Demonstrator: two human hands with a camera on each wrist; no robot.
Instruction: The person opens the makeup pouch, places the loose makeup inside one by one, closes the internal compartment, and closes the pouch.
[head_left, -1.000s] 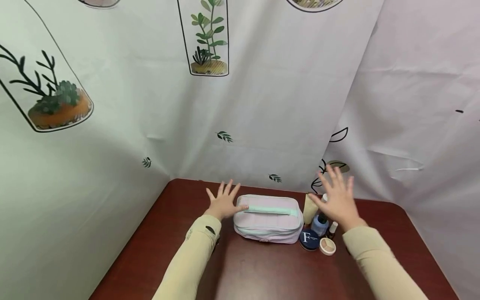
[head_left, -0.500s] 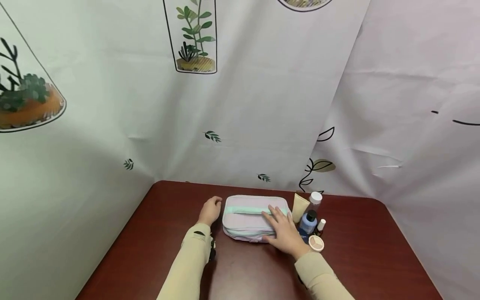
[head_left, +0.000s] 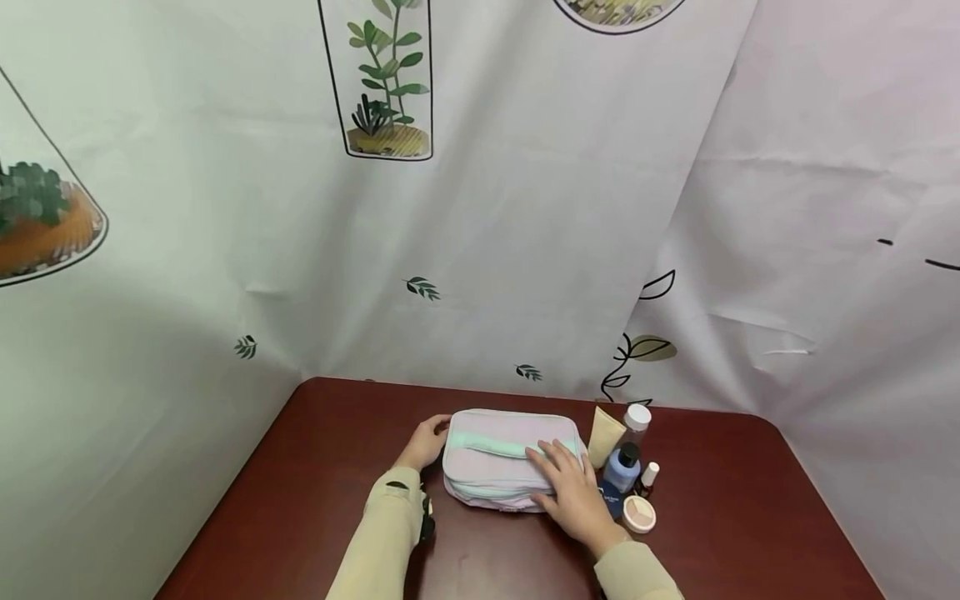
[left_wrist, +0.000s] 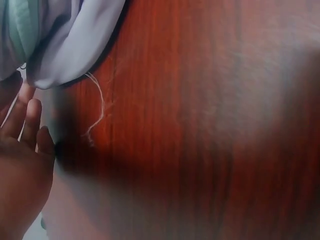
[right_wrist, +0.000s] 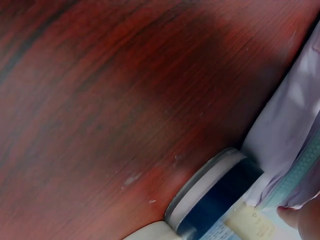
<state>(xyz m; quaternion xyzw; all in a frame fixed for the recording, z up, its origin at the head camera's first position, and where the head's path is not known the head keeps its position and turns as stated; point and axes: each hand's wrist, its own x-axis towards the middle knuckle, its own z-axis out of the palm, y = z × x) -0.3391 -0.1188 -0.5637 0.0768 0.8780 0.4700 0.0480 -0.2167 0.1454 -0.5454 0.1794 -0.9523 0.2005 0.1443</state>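
A pale pink zip bag [head_left: 517, 424] with a mint carry handle [head_left: 487, 444] lies on the table. My left hand [head_left: 424, 443] is at the bag's left end, fingertips against its side. In the left wrist view, that hand [left_wrist: 26, 167] has loosely extended fingers at the bag's lilac fabric [left_wrist: 75, 55]. Spread over the right part of the bag's top is my right hand [head_left: 576, 498], with its thumb near the front edge. The right wrist view catches a fingertip [right_wrist: 300, 220] beside the mint zipper [right_wrist: 295, 172].
Right of the bag stand a cream tube [head_left: 603, 437], a white-capped clear bottle [head_left: 637, 418], a blue bottle [head_left: 621, 472] and a small dark bottle [head_left: 647, 481]. A navy round case [right_wrist: 220, 200] touches the bag, near a three-tone compact [head_left: 639, 514]. Printed cloth [head_left: 525, 250] hangs behind the table [head_left: 352, 450].
Both hands have come down from spread in the air. The right now rests on the bag, and the left has moved in to touch its left end. The handle has shifted to a slant.
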